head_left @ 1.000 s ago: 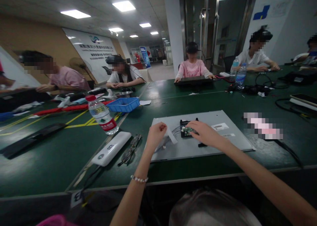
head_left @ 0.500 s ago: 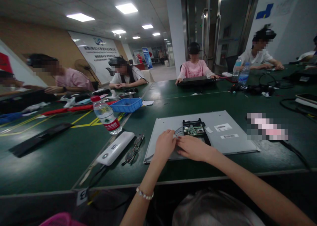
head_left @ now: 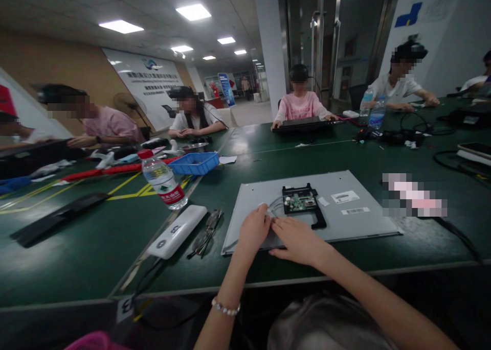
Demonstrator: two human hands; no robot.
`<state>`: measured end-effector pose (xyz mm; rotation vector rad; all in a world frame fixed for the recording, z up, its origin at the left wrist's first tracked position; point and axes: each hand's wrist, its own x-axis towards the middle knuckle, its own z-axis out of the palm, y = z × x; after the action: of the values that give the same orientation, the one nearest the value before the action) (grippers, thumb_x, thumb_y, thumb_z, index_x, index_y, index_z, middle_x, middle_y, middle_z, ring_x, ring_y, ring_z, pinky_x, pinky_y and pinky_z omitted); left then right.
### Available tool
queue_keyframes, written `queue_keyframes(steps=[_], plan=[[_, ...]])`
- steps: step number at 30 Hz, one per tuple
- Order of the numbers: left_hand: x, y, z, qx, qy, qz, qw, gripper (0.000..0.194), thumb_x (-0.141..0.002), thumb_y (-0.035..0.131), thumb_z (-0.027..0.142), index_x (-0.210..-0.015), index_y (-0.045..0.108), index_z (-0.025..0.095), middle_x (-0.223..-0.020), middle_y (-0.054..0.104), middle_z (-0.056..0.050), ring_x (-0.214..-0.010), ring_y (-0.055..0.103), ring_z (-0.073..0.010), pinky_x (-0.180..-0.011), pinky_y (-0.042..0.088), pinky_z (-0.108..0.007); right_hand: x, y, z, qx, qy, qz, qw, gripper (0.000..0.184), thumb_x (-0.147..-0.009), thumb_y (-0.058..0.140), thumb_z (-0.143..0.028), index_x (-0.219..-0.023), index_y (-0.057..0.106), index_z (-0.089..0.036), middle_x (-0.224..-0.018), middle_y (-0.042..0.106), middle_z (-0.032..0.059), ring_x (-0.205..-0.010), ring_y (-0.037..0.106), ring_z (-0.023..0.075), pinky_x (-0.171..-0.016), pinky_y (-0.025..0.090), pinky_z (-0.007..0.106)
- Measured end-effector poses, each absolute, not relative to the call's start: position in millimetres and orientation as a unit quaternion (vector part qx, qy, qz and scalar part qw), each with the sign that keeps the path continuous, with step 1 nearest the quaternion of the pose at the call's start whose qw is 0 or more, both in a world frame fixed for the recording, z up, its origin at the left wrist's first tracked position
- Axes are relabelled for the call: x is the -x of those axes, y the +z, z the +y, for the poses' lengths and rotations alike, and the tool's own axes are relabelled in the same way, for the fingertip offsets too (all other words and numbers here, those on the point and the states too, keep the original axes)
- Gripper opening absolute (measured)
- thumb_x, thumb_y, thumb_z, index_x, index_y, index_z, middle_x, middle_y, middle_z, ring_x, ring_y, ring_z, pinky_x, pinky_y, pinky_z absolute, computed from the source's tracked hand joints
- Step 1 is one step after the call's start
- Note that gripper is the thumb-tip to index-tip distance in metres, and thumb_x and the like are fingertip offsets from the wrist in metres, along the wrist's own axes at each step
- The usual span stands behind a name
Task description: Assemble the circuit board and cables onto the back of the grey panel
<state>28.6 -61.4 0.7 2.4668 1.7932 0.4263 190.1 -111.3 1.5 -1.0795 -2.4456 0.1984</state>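
A grey metal-backed display panel (head_left: 360, 225) lies flat on the green table. On it sits a black bracket (head_left: 319, 221) around a green circuit board (head_left: 301, 202). Thin grey wires (head_left: 276, 203) run from the board's left side to my fingers. My left hand (head_left: 253, 230), with a beaded bracelet at the wrist, is closed, its thumb and forefinger pinching the wires' end. My right hand (head_left: 297, 239) lies low over the panel's front part, fingers stretched toward the left fingertips and thumb apart. The wires' connector is hidden by the fingers.
Left of the panel lie folded glasses (head_left: 206, 235), a white power bank (head_left: 178, 231) with a cable, and a water bottle (head_left: 165, 182). Beyond stands a blue tray (head_left: 195, 164). A pixelated pink object (head_left: 416, 195) lies at right. Several people sit around the table.
My right hand has drawn back slightly toward me, uncovering more of the bracket's lower arm. My left hand keeps nearly the same place at the wires.
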Motion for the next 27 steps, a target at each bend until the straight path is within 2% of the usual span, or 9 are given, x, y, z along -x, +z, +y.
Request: queue_keyframes(steps=[5, 11, 20, 27], plan=[[-19, -3, -61, -0.806, 0.183, 0.555, 0.095, 0.038, -0.083, 0.044, 0.011, -0.121, 0.046, 0.017, -0.116, 0.062, -0.011, -0.108, 0.059, -0.021, -0.093, 0.043, -0.032, -192, 1, -111, 0.391, 0.079, -0.884, 0.243, 0.05, -0.083, 0.058, -0.043, -0.12, 0.055, -0.01, -0.126, 0.056, 0.0183, -0.119, 0.05, 0.0288, -0.102, 0.038, 0.044], [-16, -3, -59, -0.803, 0.191, 0.552, 0.116, 0.043, -0.082, 0.039, 0.005, -0.123, 0.046, 0.017, -0.12, 0.061, -0.01, -0.111, 0.057, -0.0206, -0.097, 0.042, -0.035, -194, -2, -109, 0.39, 0.088, -0.883, 0.248, 0.043, -0.089, 0.05, -0.041, -0.12, 0.055, -0.012, -0.126, 0.057, 0.0162, -0.119, 0.051, 0.0265, -0.103, 0.037, 0.043], [-17, -7, -58, -0.82, 0.198, 0.534, 0.064, 0.039, -0.082, 0.041, 0.007, -0.12, 0.049, 0.015, -0.121, 0.059, -0.012, -0.114, 0.055, -0.0209, -0.098, 0.042, -0.033, -192, -1, -111, 0.404, 0.083, -0.872, 0.264, 0.031, -0.09, 0.049, -0.032, -0.114, 0.058, -0.014, -0.121, 0.06, 0.0142, -0.115, 0.053, 0.0256, -0.099, 0.041, 0.041], [-18, -5, -58, -0.833, 0.228, 0.503, 0.032, 0.038, -0.083, 0.042, 0.007, -0.118, 0.054, 0.015, -0.127, 0.055, -0.011, -0.121, 0.049, -0.0199, -0.107, 0.035, -0.035, -191, 2, -112, 0.417, 0.093, -0.86, 0.279, 0.026, -0.09, 0.049, -0.028, -0.109, 0.061, -0.014, -0.116, 0.062, 0.0124, -0.109, 0.056, 0.0248, -0.096, 0.043, 0.039]])
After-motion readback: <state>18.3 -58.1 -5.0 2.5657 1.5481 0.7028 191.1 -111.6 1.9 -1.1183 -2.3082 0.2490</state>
